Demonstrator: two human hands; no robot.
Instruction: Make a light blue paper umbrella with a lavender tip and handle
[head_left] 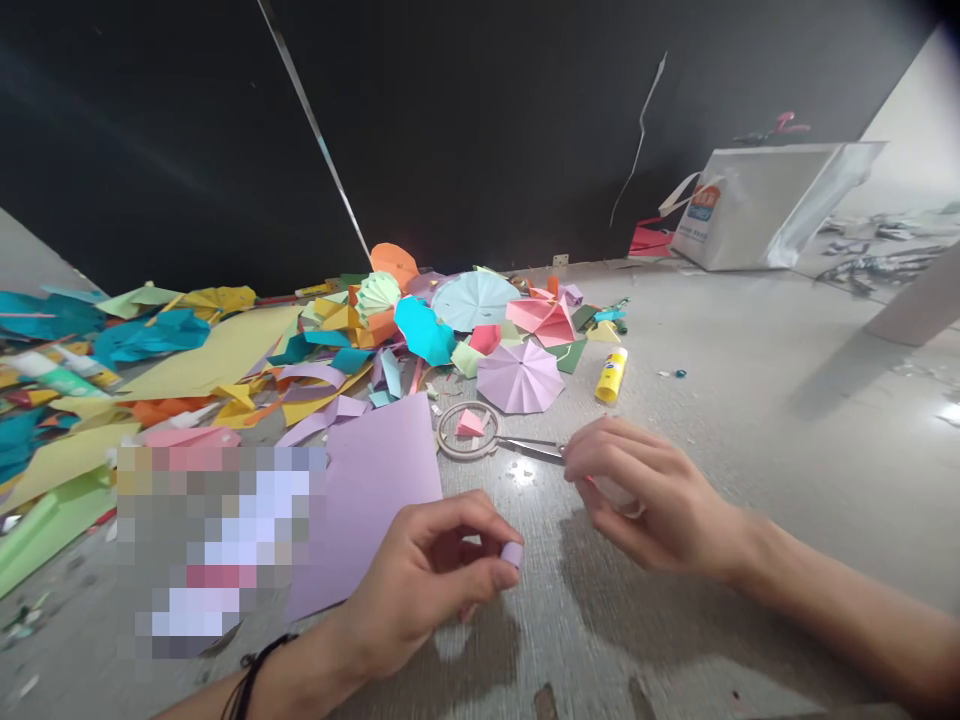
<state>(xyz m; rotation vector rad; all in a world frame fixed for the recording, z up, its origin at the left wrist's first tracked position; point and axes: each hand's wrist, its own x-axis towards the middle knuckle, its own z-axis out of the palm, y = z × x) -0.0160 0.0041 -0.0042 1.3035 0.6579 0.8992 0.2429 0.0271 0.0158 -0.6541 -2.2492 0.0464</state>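
Note:
My left hand, with a dark cord on its wrist, pinches a small roll of purple paper between thumb and fingertips. To its right, my right hand is curled above the surface; a pale, see-through thing shows partly inside its fingers, too hidden to name. Scissors lie by its fingertips, and I cannot tell whether they touch. A round ring with a pink paper scrap inside lies at their left end. Under and behind my left hand is a purple sheet.
Folded paper umbrellas and coloured scraps spread across the back and left. A yellow glue stick stands behind my right hand. A white bag is at the back right, near a dark wall. Part of the left is pixelated.

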